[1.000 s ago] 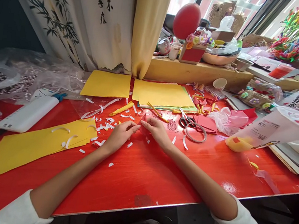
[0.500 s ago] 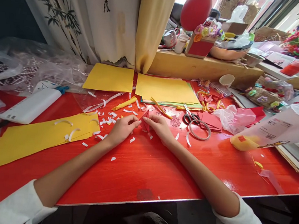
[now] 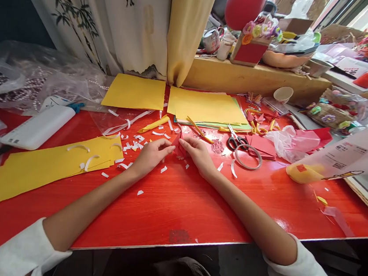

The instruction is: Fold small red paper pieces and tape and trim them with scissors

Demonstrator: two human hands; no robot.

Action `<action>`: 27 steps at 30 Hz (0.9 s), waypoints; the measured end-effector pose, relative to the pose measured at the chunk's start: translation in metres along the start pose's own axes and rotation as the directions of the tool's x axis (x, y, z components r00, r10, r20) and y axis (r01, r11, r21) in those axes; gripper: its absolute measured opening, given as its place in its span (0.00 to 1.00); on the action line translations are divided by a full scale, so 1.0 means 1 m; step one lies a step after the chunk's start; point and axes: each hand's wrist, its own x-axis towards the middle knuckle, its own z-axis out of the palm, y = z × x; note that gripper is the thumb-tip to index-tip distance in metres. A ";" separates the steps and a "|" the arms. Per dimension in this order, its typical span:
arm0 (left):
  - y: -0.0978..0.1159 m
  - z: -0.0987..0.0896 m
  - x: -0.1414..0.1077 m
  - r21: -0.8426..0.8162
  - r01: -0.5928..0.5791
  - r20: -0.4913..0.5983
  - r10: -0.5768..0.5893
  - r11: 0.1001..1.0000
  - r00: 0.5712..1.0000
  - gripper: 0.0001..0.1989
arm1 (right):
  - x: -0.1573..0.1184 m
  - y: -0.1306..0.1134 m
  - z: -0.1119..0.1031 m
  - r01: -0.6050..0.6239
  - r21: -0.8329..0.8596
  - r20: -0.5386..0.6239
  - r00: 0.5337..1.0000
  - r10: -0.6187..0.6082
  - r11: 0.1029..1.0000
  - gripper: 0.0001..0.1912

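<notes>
Between my two hands, just above the red table [image 3: 176,208], is a small folded piece of red paper [image 3: 178,142]. My left hand [image 3: 152,154] pinches its left side with thumb and forefinger. From the other side my right hand [image 3: 197,155] pinches it too, its fingers partly hiding the paper. Beyond the hands lie a yellow rolled paper [image 3: 154,124] and a thin yellow strip [image 3: 200,129]. Black-handled scissors [image 3: 236,140] and a roll of clear tape [image 3: 248,157] rest to the right of my right hand. White paper scraps [image 3: 137,143] are scattered near my left hand.
Yellow sheets lie at the left [image 3: 54,167], the back left [image 3: 134,92] and the back middle [image 3: 207,105]. A white power bank [image 3: 39,126] sits left. Red paper squares [image 3: 261,146] and a tilted plastic cup [image 3: 335,155] with yellow liquid stand right. Decorations crowd the windowsill [image 3: 230,79].
The red paper has turned a little between my fingers and now shows less of its surface. Both hands stay in nearly the same place; the view has shifted slightly.
</notes>
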 end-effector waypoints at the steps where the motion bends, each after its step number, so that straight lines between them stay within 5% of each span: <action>1: 0.000 0.000 0.000 0.002 -0.003 0.001 0.003 1.000 1.000 0.13 | 0.000 0.000 0.000 -0.017 0.033 -0.016 1.000 0.017 0.999 0.13; 27: 0.001 0.000 -0.001 0.042 0.013 0.024 -0.014 0.999 1.000 0.15 | -0.003 -0.002 0.000 0.005 -0.025 0.029 1.000 -0.005 1.000 0.12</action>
